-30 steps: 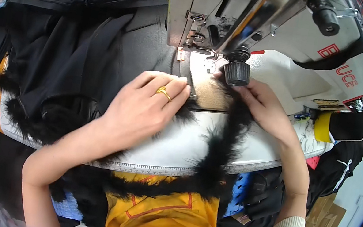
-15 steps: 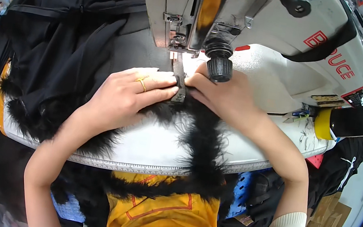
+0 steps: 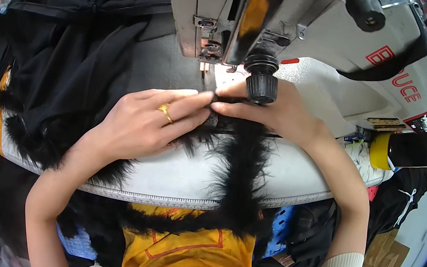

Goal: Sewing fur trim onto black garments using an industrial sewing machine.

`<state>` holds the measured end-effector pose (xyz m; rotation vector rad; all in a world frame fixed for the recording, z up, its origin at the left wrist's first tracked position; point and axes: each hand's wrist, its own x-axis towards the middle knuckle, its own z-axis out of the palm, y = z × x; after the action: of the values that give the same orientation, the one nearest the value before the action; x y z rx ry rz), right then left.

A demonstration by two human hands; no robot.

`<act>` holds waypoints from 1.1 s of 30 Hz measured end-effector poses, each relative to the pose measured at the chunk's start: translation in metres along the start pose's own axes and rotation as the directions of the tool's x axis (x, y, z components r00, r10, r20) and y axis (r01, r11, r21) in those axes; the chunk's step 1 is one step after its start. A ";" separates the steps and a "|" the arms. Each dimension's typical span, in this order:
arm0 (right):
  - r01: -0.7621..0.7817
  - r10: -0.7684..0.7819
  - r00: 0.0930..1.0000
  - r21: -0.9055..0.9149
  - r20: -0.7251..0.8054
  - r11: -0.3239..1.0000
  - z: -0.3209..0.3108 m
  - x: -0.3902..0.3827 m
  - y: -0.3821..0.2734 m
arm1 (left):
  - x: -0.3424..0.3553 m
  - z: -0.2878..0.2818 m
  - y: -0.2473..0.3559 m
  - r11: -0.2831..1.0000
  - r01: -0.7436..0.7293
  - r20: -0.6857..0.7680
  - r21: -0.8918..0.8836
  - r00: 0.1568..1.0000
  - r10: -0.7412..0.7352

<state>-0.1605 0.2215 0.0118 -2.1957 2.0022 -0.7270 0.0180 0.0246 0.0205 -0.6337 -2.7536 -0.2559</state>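
Just in front of the sewing machine's needle area, my two hands meet fingertip to fingertip over the edge of a black garment. My left hand, with a gold ring, lies across the fabric and pinches its edge between fingertips. My right hand comes from the other side, thumb stretched toward the left fingertips and fingers closed on the same edge; the machine's black knob partly hides it. A fluffy black trim hangs from under my right hand, over the table edge and onto my lap.
The white machine body rises close above my right hand. A measuring tape runs along the front edge of the white table. At right stands a yellow-and-black holder. An orange apron covers my lap.
My right thumb has moved to meet my left fingertips. The flat dark band end that showed between my hands is now mostly covered by fingers. The view has shifted slightly.
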 end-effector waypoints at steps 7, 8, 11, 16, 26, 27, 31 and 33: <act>-0.040 0.040 0.999 -0.019 0.003 0.999 -0.001 -0.011 -0.006 | -0.002 0.003 -0.003 0.998 -0.013 -0.064 -0.054 0.998 0.010; -0.042 0.042 0.999 -0.009 -0.001 0.999 0.000 -0.012 -0.008 | -0.002 0.002 -0.004 0.997 -0.014 -0.069 -0.082 0.998 0.008; -0.048 0.049 0.999 0.014 -0.011 0.999 0.000 -0.010 -0.012 | -0.003 0.003 -0.003 0.998 -0.029 -0.065 -0.061 0.998 0.025; -0.048 0.046 0.997 0.020 0.067 0.999 -0.004 -0.002 -0.016 | -0.004 0.002 -0.001 0.999 0.003 -0.044 -0.044 0.999 -0.005; 0.024 -0.039 0.991 -0.120 -0.124 0.992 0.014 0.007 0.002 | -0.001 -0.003 -0.017 0.999 -0.001 0.005 -0.041 1.000 0.001; 0.084 -0.109 0.990 -0.253 -0.086 0.964 0.014 0.009 0.005 | -0.001 -0.004 -0.020 0.999 0.011 0.024 -0.051 1.000 -0.009; 0.096 -0.115 0.993 -0.337 -0.035 0.937 0.013 0.013 0.015 | 0.004 -0.005 -0.033 1.000 0.007 0.018 0.003 1.000 -0.007; 0.025 -0.025 1.000 -0.291 0.005 0.957 0.014 0.010 0.021 | 0.006 -0.002 -0.040 1.000 0.003 0.015 0.028 1.000 -0.003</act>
<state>-0.1741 0.2049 -0.0054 -2.3767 2.2083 -0.4561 -0.0052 -0.0091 0.0203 -0.6266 -2.7677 -0.2141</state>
